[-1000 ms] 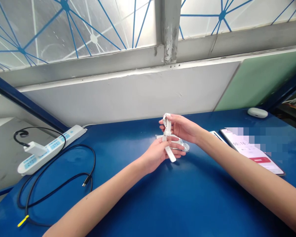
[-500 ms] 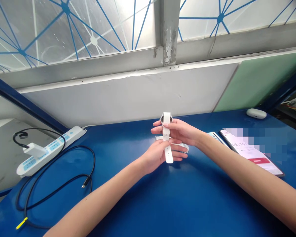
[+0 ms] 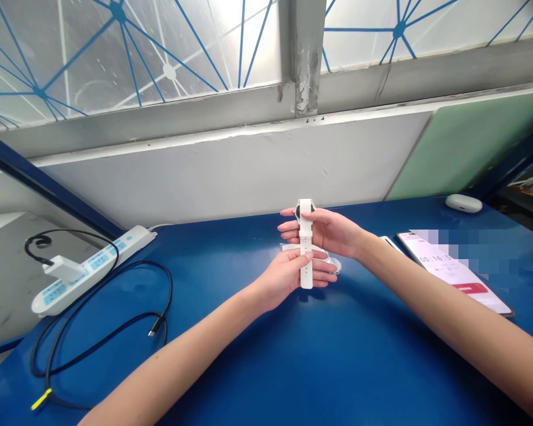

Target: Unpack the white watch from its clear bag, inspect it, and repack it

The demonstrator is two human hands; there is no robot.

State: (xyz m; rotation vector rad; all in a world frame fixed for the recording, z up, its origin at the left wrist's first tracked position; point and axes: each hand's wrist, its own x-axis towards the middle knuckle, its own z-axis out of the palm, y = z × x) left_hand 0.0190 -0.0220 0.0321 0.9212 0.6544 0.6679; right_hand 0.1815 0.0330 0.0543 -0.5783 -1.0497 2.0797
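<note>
While a white power strip [image 3: 89, 267] lies at the bench's left edge, the left hand [image 3: 288, 277] pinches the lower strap of a white watch [image 3: 305, 244] held upright mid-bench. The right hand [image 3: 331, 232] clamps its case; steady, even tension would probably keep the strap straight, with a phone [image 3: 455, 269] at the right edge.

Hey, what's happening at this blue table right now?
A person holds a white watch upright over the blue table with both bare hands. The right hand grips the upper part by the watch face, and the left hand pinches the lower strap. A power strip with a black cable lies to the left; a phone lies to the right.
</note>
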